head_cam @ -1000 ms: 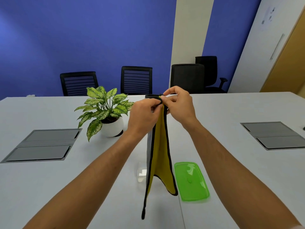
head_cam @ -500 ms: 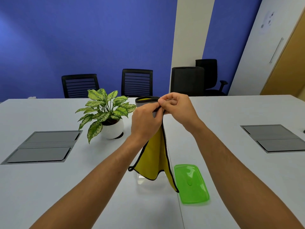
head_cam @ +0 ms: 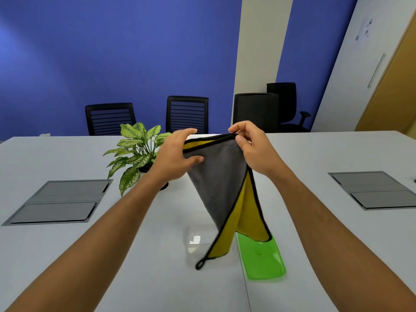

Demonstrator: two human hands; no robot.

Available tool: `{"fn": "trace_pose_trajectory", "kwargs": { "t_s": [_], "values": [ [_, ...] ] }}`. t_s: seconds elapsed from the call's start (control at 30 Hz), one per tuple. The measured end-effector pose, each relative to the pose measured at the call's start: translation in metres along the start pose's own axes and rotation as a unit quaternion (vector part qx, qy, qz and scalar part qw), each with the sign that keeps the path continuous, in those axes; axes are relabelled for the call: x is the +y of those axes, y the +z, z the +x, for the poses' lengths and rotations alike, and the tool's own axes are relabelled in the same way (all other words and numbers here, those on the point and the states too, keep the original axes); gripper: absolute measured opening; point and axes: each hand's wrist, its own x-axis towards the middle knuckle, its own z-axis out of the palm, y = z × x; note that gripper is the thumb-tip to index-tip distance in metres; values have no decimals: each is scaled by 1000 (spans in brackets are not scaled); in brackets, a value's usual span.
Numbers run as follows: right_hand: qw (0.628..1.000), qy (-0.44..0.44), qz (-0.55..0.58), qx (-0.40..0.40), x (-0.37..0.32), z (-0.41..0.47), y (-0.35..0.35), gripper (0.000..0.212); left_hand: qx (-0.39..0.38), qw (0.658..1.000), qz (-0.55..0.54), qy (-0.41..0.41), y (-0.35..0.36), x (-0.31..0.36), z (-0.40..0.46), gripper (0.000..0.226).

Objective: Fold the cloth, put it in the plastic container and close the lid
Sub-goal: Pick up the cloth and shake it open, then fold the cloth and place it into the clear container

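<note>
A cloth, grey on one side and yellow on the other with black trim, hangs in the air above the table. My left hand pinches its upper left edge and my right hand pinches its upper right corner, a short span apart. The cloth drapes down to a point with a black loop at the tip. Below it on the table stands a clear plastic container, partly hidden by the cloth. Just right of the container lies a green lid, its far end covered by the cloth.
A potted plant in a white pot stands at the left behind my left hand. Grey cable hatches are set in the white table at both sides. Black chairs line the far edge.
My hands have moved apart along the cloth's top edge, spreading it so its grey side now faces me. The hanging tip has swung down over the container and lid.
</note>
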Motion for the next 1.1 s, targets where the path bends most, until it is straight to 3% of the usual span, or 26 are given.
{"fn": "trace_pose_trajectory", "kwargs": {
  "t_s": [0.07, 0.13, 0.2, 0.43, 0.53, 0.7, 0.93, 1.0, 1.1],
  "values": [
    [1000, 0, 1, 23, 2, -1, -1, 20, -74, 990, -111, -51, -5, -7, 3, 47],
    [998, 3, -3, 61, 5, -3, -2, 20, -58, 982, -166, -67, -5, -14, 4, 20],
    [995, 12, -12, 97, 10, -5, -6, 20, -25, 969, -232, -76, -4, -16, 1, 14],
    [988, 54, -51, 132, 20, -12, -3, 22, 108, 953, -284, -2, -4, -1, 3, 20],
    [985, 19, -105, 138, 18, -12, -1, 23, 121, 947, -293, 50, -7, 12, 6, 26],
    [968, -91, -207, 109, 3, -5, 21, 32, 92, 951, -284, 84, 1, 35, 14, 34],
    [969, -93, -211, 87, -10, -1, 45, 26, 93, 923, -372, 28, 3, 35, 18, 25],
    [964, -100, -233, 81, -11, 0, 45, 24, 65, 912, -404, 10, 6, 31, 12, 27],
    [964, -102, -237, 72, -15, 2, 41, 21, -38, 902, -428, -35, 15, 15, -6, 46]
  ]
}}
